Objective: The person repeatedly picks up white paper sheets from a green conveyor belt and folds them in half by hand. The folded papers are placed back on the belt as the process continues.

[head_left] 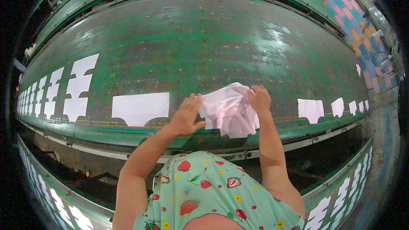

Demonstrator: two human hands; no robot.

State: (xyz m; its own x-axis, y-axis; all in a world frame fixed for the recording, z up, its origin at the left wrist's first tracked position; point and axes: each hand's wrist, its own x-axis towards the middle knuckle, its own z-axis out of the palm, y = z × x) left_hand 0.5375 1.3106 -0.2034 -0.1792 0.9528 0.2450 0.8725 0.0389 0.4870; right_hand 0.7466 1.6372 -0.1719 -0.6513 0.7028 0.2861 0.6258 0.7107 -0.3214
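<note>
A crumpled bundle of pale pink-white cut fabric [230, 110] lies at the table's near edge in front of me, its folds loose and overlapping. My left hand [185, 115] rests at the bundle's left edge, fingers stretched out and thumb apart. At the upper right corner of the bundle, my right hand [260, 99] has its fingers closed on the cloth. How many layers are bunched together I cannot tell. Left of my left hand, one flat white fabric panel [142, 105] with two curved cut-outs along its lower edge lies spread out.
The long green worn table [191, 42] stretches to both sides. Rows of flat white panels [78, 86] lie at the left. More single panels [311, 109] line the near edge at right. Other tables stand beyond and behind me; a walkway of coloured bricks [355, 25] runs at far right.
</note>
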